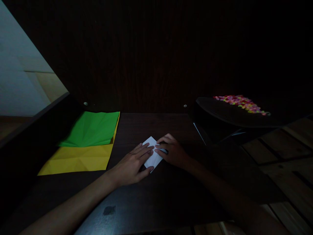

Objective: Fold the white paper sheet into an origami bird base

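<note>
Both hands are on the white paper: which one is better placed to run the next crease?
Probably the right hand: its fingertips sit on the white paper near its right edge, while the left hand lies flat, pinning it.

Dark wooden table (151, 202). Green paper sheet (91, 129) overlapping yellow sheet (78, 158) at left. Dark tray (220, 114) at right, holding small multicoloured pieces (241, 103).

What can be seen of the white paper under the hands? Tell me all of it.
The white paper is a small folded piece, thin and matte, lying flat on the dark wooden table with one corner pointing away from the person. Crisp straight edges show; its middle is partly covered. The left hand presses flat on its left side, fingers spread, and the right hand rests fingertips on its right edge. Neither hand lifts it.
</note>
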Motion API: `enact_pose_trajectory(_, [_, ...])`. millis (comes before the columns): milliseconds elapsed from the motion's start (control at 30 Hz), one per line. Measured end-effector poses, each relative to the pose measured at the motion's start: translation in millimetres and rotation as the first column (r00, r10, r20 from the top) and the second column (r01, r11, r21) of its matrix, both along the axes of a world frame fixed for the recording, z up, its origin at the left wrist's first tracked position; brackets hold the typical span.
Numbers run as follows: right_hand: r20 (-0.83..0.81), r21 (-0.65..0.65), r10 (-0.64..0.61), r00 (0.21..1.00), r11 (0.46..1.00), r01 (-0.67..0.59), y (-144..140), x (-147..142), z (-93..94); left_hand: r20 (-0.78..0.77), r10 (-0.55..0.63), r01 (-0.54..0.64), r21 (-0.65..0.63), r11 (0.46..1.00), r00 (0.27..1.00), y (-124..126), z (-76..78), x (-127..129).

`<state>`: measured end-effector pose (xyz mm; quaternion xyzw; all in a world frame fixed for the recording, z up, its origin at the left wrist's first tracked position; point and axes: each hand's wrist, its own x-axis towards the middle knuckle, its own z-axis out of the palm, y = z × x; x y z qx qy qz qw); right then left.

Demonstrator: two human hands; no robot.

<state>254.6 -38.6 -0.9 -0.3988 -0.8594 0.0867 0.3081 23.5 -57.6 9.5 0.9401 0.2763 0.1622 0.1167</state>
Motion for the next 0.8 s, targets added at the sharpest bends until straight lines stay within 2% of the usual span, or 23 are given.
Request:
enact_pose_trajectory(267, [-0.035, -0.067, 0.018, 0.999, 0.998, -0.020, 5, 7, 3.3, 0.010, -0.049, 0.048, 0.090, 0.995, 0.999, 0, -2.1, -1])
enact_pose_trajectory(667, [-0.032, -0.100, -0.067, 0.997, 0.993, 0.064, 12, 11, 1.9, 0.060, -0.015, 0.011, 0.061, 0.998, 0.998, 3, -5.8, 1])
enact_pose_trajectory(800, [-0.053, -0.089, -0.059, 0.997, 0.995, 0.054, 11, 10, 1.9, 0.060, -0.023, 0.020, 0.048, 0.999, 0.998, 3, -4.9, 0])
